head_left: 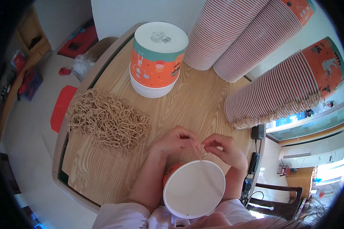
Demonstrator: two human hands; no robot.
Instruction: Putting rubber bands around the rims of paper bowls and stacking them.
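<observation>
A paper bucket with a white inside and an orange outer wall rests tilted between my forearms, its mouth turned up toward me. From its far rim a thin tan cord rises to my fingers. My left hand pinches this cord just beyond the rim. Close beside it, my right hand has its thumb and fingertips curled together; whatever they pinch is too small to make out. To the left on the table lies a loose heap of tan cords.
An upside-down stack of orange and green buckets stands at the far edge of the wood-grained table. Tall nested stacks lean at the back right. Another stack has cords hanging along its rims. Black adapters sit at the right edge.
</observation>
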